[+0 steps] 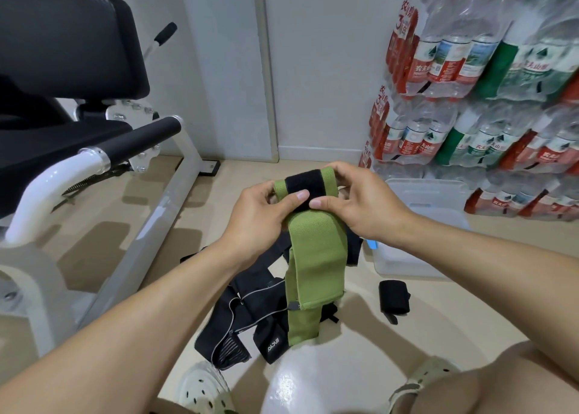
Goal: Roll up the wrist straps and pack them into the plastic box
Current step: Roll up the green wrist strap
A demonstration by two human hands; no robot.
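Sitting off to the left is a black-and-white exercise machine (78, 131) on the tiled floor (438, 335), nothing touching it. Moving right, the person's left hand (260, 222) pinches the top of a green wrist strap (316, 257), thumb pressed onto its black velcro patch (305, 184). The right hand (360, 203) grips the same top end from the other side, fingers (341, 175) curled over the fold and clamped on it, so both hands are closed on the strap up in the air. The rest of the strap hangs down doubled over. Under it on the floor is a messy pile of black straps (244, 316). Further right lies one black strap already rolled up (393, 300), by itself, just in front of the clear plastic box (432, 219), which sits near the stacked packs of bottled water (488, 78) along the right wall.
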